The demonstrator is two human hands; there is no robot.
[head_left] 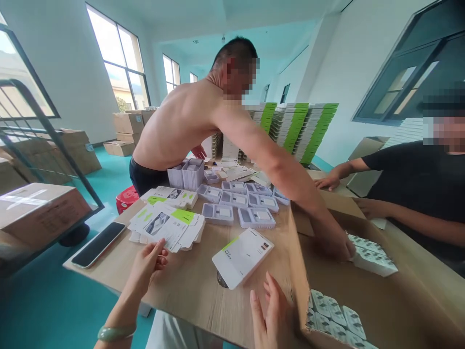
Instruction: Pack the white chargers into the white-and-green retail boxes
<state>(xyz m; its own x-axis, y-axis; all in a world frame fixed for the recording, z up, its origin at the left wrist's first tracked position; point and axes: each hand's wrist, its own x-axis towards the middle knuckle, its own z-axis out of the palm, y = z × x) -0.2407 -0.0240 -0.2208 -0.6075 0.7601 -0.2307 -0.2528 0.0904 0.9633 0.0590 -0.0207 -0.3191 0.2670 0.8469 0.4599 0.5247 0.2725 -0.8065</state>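
My left hand (pixel 148 264) hovers with fingers loosely curled and apart, holding nothing, just below a fanned pile of flat white-and-green cartons (pixel 167 225) on the wooden table (pixel 192 291). My right hand (pixel 271 315) is open with fingers stretched upward, empty, beside the flap of a big cardboard box (pixel 366 295). A closed white box with a green corner (pixel 242 256) lies between my hands.
A shirtless person leans across the table, one hand (pixel 337 247) in the cardboard box on white packs (pixel 370 259). Another person in black sits at right. Several white plastic trays (pixel 254 217), a phone (pixel 99 244), stacked green-edged boxes (pixel 298 128) and cartons lie around.
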